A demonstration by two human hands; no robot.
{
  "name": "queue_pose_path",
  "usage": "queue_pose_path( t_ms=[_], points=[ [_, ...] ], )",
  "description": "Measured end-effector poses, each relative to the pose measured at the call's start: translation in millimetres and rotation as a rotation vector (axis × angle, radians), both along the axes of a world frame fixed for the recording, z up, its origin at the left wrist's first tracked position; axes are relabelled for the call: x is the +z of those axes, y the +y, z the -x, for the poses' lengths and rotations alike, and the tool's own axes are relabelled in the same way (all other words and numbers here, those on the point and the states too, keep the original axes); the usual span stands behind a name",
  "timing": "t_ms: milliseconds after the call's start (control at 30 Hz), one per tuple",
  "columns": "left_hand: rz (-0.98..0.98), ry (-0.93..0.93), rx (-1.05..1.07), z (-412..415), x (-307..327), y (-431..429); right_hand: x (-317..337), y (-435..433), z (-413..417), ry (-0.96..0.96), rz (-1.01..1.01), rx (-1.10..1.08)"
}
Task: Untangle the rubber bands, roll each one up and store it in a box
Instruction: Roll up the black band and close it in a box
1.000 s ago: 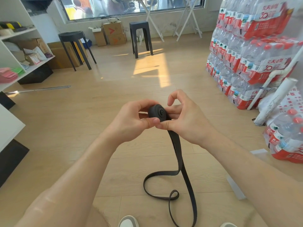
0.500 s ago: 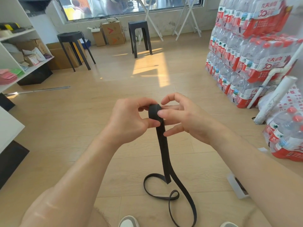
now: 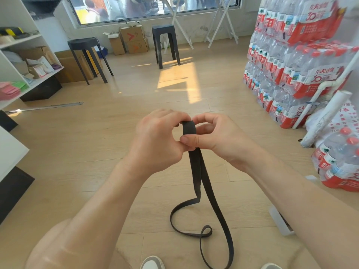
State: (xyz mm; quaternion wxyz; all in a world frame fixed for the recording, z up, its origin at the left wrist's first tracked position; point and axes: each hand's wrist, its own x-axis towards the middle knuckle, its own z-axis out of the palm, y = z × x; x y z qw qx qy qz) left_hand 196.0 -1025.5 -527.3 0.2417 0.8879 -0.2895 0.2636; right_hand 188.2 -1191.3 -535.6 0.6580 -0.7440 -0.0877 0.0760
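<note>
From the head camera, the left hand and the right hand meet in front of the body. Both pinch the rolled start of a black rubber band, which is held up in the air. Its two strands hang to the wooden floor, where the slack lies in a curl with a small twisted loop. The coil could spring open if either thumb eases off, since the rubber will want to unwind, and the twisted loop may roll in crooked unless it is flattened first. A pale flat object on the floor under the right forearm may be the box, though it is mostly hidden. Stacked water-bottle packs stand to the right and dark stools stand further off. Nothing blocks the hands.
</note>
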Motion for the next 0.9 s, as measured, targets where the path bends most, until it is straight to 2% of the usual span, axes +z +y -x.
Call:
queue_pose_path(
  t_ms=[100,300,400,533,667,833,900],
  points=[
    [0.082,0.078,-0.036,0.5,-1.7,-2.5,1.3,-5.1,-2.4,0.013,-0.054,0.029],
    [0.260,0.654,-0.282,-0.1,15.0,8.9,4.6,-20.4,-5.8,0.095,-0.262,0.258],
    [0.347,0.767,-0.379,-1.1,21.7,16.3,6.2,-24.8,-5.1,0.125,-0.285,0.390],
    [0.436,0.799,-0.351,0.4,24.2,15.4,3.7,-23.5,-5.2,0.146,-0.251,0.443],
    [0.426,0.759,-0.280,1.9,22.2,10.5,4.0,-26.3,-6.1,0.134,-0.192,0.410],
    [0.381,0.690,-0.097,-0.6,19.9,8.9,13.1,-25.3,-0.3,-0.019,0.064,0.234],
    [0.335,0.639,-0.010,-2.6,17.7,7.5,17.2,-21.8,2.8,-0.135,0.250,0.129]
  ],
)
